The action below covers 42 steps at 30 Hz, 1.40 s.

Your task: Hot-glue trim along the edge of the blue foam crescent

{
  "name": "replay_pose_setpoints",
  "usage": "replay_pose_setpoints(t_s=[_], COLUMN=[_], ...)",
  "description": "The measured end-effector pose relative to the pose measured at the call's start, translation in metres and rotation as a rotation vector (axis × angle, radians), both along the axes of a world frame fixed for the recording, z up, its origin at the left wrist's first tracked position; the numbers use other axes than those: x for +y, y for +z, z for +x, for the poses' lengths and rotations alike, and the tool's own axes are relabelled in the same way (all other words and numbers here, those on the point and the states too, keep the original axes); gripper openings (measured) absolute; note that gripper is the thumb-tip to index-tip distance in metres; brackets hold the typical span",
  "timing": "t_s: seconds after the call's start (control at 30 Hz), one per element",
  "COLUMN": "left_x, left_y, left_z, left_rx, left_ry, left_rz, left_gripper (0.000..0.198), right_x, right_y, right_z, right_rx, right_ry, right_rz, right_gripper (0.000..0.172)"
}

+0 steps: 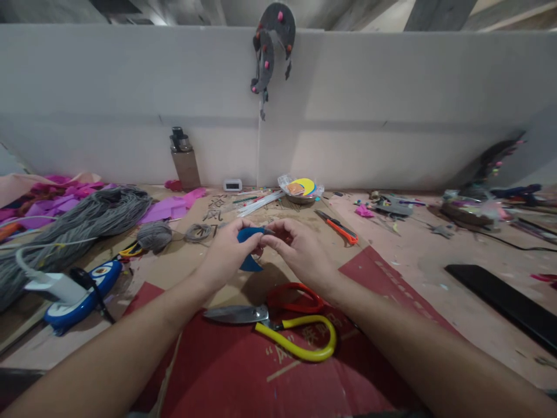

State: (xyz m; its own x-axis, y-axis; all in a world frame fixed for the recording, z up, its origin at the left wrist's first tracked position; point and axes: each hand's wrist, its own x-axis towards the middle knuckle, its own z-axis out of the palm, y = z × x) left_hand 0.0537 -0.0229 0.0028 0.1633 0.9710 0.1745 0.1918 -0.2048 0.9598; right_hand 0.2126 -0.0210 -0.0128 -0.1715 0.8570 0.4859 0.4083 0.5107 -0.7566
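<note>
In front of me both hands meet over the cardboard. My left hand (230, 247) is closed on a blue crescent-shaped piece (251, 264), its lower point showing beneath the fingers. My right hand (298, 249) pinches the same piece near its upper end, where a narrow dark grey tip (270, 231) sticks out; whether yarn covers that tip I cannot tell. Curled fingers hide much of the piece. Just below the hands lies a pair of scissors (237, 314) with one red and one yellow handle loop, resting on the red part of the cardboard (226, 371).
Grey yarn (108, 212) and a yarn ball (154, 236) lie left, beside a blue power strip (82, 299). An orange utility knife (342, 230) and a bowl (300, 196) are behind my hands. A black case (500, 302) lies right. A grey crescent ornament (278, 23) hangs on the partition.
</note>
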Motion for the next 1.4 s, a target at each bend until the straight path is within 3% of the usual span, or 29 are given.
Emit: replay_pose_setpoints(t_s=[0.13, 0.23, 0.33, 0.4, 0.5, 0.7, 0.77, 0.9, 1.03, 1.2, 1.4], left_x=[-0.001, -0.001, 0.002, 0.006, 0.013, 0.015, 0.012, 0.006, 0.004, 0.008, 0.013], left_y=[-0.003, -0.003, -0.003, -0.006, -0.014, -0.012, -0.005, 0.005, 0.001, -0.009, -0.011], left_z=[0.000, -0.001, -0.005, -0.008, -0.011, -0.012, -0.014, -0.023, -0.042, -0.060, -0.063], left_rx=[-0.004, -0.003, -0.004, -0.045, -0.160, -0.192, -0.124, 0.158, 0.383, 0.507, 0.562], left_ry=[-0.031, -0.035, -0.013, -0.024, -0.051, -0.055, -0.032, -0.029, -0.102, -0.161, -0.203], left_rz=[-0.012, 0.000, 0.034, 0.034, -0.018, -0.020, 0.066, 0.448, 0.754, 0.915, 1.071], left_gripper=[0.019, 0.018, 0.016, 0.017, 0.024, 0.031, 0.026, 0.010, 0.014, 0.017, 0.017], right_x=[-0.002, 0.000, 0.007, 0.011, 0.014, 0.014, 0.016, 0.020, 0.019, 0.012, 0.012], right_y=[0.002, -0.002, -0.013, -0.020, -0.025, -0.015, -0.014, -0.021, -0.024, -0.019, -0.017], right_z=[-0.001, -0.003, -0.009, -0.013, -0.017, -0.013, -0.010, -0.007, -0.006, -0.004, -0.001], right_rx=[-0.063, 0.016, 0.203, 0.302, 0.390, 0.341, 0.323, 0.263, 0.199, 0.058, 0.040], right_ry=[-0.044, -0.001, 0.146, 0.271, 0.364, 0.312, 0.289, 0.203, 0.110, 0.062, 0.070], right_rz=[0.045, -0.026, -0.199, -0.313, -0.376, -0.357, -0.305, -0.221, -0.135, 0.023, 0.107], right_gripper=[0.018, 0.012, 0.042, 0.053, 0.053, 0.029, 0.023, 0.021, 0.019, 0.012, 0.011])
